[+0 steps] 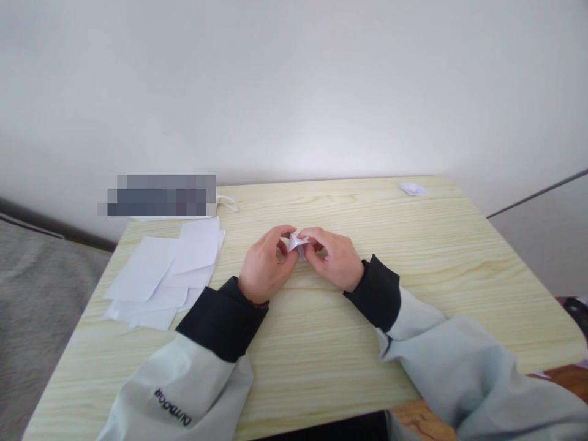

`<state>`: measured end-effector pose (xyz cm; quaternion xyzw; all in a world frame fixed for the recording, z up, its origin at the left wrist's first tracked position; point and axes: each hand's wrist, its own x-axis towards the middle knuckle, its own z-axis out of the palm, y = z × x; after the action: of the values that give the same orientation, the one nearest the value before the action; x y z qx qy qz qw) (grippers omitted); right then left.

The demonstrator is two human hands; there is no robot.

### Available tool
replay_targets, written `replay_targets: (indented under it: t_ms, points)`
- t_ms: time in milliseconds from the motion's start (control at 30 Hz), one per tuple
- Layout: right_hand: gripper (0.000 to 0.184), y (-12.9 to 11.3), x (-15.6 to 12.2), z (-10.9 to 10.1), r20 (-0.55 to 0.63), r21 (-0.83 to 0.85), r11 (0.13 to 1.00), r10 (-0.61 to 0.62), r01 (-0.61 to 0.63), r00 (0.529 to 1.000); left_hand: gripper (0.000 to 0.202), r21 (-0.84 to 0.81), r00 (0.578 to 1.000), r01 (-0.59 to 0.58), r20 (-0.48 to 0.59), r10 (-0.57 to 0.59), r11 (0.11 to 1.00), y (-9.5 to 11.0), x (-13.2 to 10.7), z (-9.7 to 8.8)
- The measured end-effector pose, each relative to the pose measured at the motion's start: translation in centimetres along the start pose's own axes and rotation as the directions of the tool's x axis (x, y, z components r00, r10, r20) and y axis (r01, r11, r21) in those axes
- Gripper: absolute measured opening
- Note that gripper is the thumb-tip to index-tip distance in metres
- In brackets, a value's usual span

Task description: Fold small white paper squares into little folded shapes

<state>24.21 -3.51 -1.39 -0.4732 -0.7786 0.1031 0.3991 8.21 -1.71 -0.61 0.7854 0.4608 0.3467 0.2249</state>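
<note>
A small folded piece of white paper [297, 242] is pinched between both hands at the middle of the light wooden table [321, 349]. My left hand [265, 264] grips its left side with thumb and curled fingers. My right hand [331, 257] holds its right side, fingers closed round it. Both wrists rest on or near the tabletop. Most of the paper is hidden by my fingers.
A loose pile of white paper sheets [163, 275] lies on the table's left side. A small folded white paper piece [413, 188] sits at the far right corner. A white cord loop [228, 202] lies at the far edge. A white wall stands behind the table.
</note>
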Motion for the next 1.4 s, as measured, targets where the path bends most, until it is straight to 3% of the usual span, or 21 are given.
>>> replay_targets:
  t_ms: [133, 267, 400, 567, 700, 800, 967, 1200, 1400]
  points:
    - [0.020, 0.1, 0.0, 0.0, -0.032, -0.020, 0.999, 0.032, -0.033, 0.999, 0.029, -0.298, 0.996, 0.087, 0.058, -0.073, 0.950, -0.1, 0.2, 0.1]
    - [0.019, 0.3, 0.0, -0.1, -0.031, -0.002, 0.998, 0.065, -0.065, 0.997, 0.036, -0.567, 0.978, 0.201, 0.158, -0.134, 0.799, -0.5, 0.4, 0.3]
    - [0.019, 0.7, -0.1, 0.0, -0.014, 0.129, 0.991, 0.046, -0.044, 0.999, 0.037, -0.611, 0.967, 0.250, 0.193, -0.165, 0.751, -0.9, 0.7, 0.1]
    - [0.017, 1.2, -0.3, 0.1, 0.042, 0.298, 0.948, 0.105, -0.113, 0.994, 0.041, -0.667, 0.957, 0.285, 0.232, -0.172, 0.688, -1.6, 0.9, -0.2]
    - [0.017, 1.4, -0.5, 0.1, 0.052, 0.317, 0.942, 0.097, -0.109, 0.994, 0.048, -0.804, 0.928, 0.372, 0.325, -0.181, 0.465, -1.9, 1.1, -0.7]
    - [0.018, 1.4, -0.5, 0.1, 0.028, 0.272, 0.961, 0.051, -0.057, 0.998, 0.036, -0.828, 0.875, 0.474, 0.409, -0.258, 0.298, -1.7, 1.4, -0.9]
    - [0.021, 1.3, -0.4, -0.1, -0.025, 0.184, 0.982, -0.041, 0.045, 0.999, 0.029, -0.758, 0.823, 0.555, 0.440, -0.359, 0.343, -1.4, 1.5, -0.6]
    - [0.019, 1.2, -0.3, -0.2, -0.047, 0.035, 0.993, -0.111, 0.113, 0.993, 0.030, -0.737, 0.829, 0.547, 0.410, -0.381, 0.398, -1.6, 1.3, -0.5]
    - [0.020, 1.2, -0.2, -0.3, -0.063, 0.060, 0.995, -0.076, 0.080, 0.995, 0.027, -0.765, 0.830, 0.532, 0.386, -0.403, 0.363, -1.6, 1.4, -0.4]
